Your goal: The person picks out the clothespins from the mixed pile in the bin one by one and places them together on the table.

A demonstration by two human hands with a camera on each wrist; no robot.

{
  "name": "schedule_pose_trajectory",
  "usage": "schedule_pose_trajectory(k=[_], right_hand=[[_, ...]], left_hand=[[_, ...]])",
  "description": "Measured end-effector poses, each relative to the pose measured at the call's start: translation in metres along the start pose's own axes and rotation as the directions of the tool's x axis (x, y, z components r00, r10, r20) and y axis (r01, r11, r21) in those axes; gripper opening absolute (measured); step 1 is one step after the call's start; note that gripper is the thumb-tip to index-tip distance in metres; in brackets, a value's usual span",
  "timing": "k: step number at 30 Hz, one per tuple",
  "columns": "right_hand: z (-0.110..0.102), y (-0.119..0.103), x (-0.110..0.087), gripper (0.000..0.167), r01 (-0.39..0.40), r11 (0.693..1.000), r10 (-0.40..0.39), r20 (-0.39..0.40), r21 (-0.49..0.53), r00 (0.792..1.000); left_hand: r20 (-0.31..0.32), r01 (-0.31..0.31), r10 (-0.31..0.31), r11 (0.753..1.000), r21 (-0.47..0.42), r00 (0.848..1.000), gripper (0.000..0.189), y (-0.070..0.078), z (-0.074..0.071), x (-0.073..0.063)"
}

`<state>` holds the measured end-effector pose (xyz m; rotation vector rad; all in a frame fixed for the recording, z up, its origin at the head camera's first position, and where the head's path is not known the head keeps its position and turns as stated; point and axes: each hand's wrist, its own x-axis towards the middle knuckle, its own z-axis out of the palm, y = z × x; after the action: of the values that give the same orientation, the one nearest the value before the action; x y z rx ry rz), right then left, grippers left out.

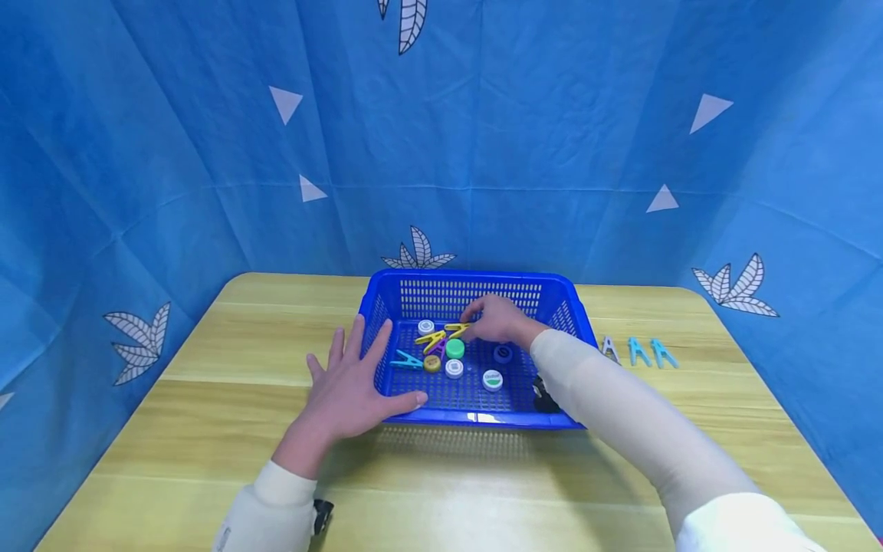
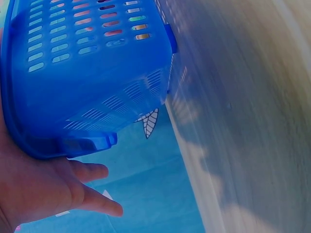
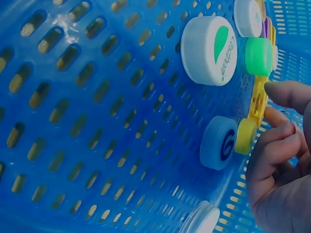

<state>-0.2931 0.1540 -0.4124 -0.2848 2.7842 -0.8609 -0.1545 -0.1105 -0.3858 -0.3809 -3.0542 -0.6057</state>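
Note:
My right hand (image 1: pixel 501 318) reaches into a blue plastic basket (image 1: pixel 476 418). Its thumb and forefinger pinch the end of a yellow clothespin (image 3: pixel 257 99), low by the far wall. Around that clothespin lie a green bottle cap (image 1: pixel 455 349), a second yellow clothespin (image 1: pixel 431 340), a purple clothespin (image 1: pixel 438 349) and a blue cap (image 3: pixel 218 143). My left hand (image 1: pixel 348 395) is spread with straight fingers over the basket's left rim. Nearest to it inside are a teal clothespin (image 1: pixel 407 360) and a gold cap (image 1: pixel 431 363).
Several white caps, one with green print (image 1: pixel 493 380), lie on the basket floor. On the wooden table (image 1: pixel 207 429), right of the basket, a grey clothespin (image 1: pixel 610 349) and two light-blue clothespins (image 1: pixel 638 351) form a row. A blue patterned cloth (image 1: pixel 469 138) hangs behind.

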Motion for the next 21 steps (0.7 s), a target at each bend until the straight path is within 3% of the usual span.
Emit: schedule_pose_trajectory(k=[11, 21], right_hand=[[0.0004, -0.0015, 0.0009, 0.017, 0.002, 0.998, -0.002, 0.008, -0.07, 1.0], [0.0005, -0.0043, -0.0009, 0.012, -0.029, 0.997, 0.03, 0.013, -0.071, 0.999]], left_hand=[[-0.006, -0.003, 0.003, 1.0, 0.0, 1.0, 0.117, 0.0024, -0.0024, -0.0017], [-0.003, 0.002, -0.002, 1.0, 0.007, 1.0, 0.119, 0.0024, -0.0018, -0.0027]])
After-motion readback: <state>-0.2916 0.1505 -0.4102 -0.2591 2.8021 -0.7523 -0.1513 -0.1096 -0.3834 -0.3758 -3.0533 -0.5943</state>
